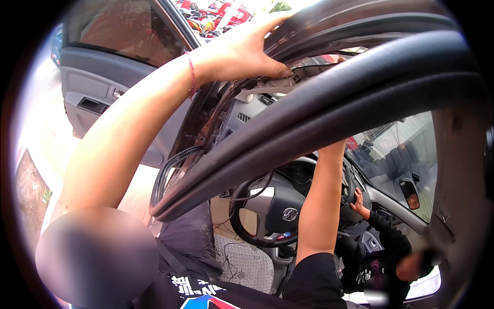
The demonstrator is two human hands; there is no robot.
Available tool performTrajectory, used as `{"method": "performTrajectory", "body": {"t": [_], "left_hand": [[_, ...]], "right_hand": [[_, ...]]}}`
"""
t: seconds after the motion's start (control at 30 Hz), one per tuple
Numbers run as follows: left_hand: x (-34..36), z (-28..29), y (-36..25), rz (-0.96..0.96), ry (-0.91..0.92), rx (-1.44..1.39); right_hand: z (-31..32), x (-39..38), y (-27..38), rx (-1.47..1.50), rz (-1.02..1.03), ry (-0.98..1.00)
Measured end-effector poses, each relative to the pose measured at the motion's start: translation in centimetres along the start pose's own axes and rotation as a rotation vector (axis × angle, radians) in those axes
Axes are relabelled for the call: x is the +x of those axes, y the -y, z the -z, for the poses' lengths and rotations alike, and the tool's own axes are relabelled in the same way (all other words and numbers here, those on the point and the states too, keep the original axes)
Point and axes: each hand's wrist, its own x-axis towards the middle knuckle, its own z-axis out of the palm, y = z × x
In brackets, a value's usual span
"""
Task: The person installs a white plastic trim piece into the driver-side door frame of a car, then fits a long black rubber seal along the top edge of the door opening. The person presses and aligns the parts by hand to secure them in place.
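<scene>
My left hand [257,51], with a pink band at the wrist, is wrapped round the dark glossy door frame [355,23] of a car. Its thumb presses the inner edge; the other fingers disappear behind. A thick black rubber strip [309,118], like a door seal, sweeps across close in front, from a bent end at lower left up to the right. My bare right forearm [321,206] reaches up behind this strip. The strip hides my right hand, so I cannot see what it touches. Below lies the steering wheel [267,206], just left of that forearm.
At left an open car door [82,80] stands out. A patterned grey seat [244,262] lies below, with thin dark cables on it. A co-worker in black [386,252] is at the car's far side, one hand [360,206] raised near the dashboard. Beyond shows a side mirror [410,194].
</scene>
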Motion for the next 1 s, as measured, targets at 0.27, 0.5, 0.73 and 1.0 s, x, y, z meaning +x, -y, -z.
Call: {"method": "performTrajectory", "body": {"t": [0.27, 0.5, 0.73, 1.0], "left_hand": [[0.1, 2.6, -0.1, 0.253, 0.243, -0.047], [-0.4, 2.7, 1.6, 0.142, 0.187, -0.116], [-0.7, 0.8, 2.7, -0.074, 0.034, -0.11], [0.0, -1.7, 1.3, -0.115, -0.163, 0.157]], "right_hand": [[0.8, -0.8, 0.8, -0.16, -0.094, -0.211], [-1.3, 0.9, 3.1, 0.001, 0.071, -0.053], [1.1, 0.7, 1.8, 0.013, 0.023, -0.037], [2.0, 0.4, 0.7, -0.007, 0.013, 0.018]]}}
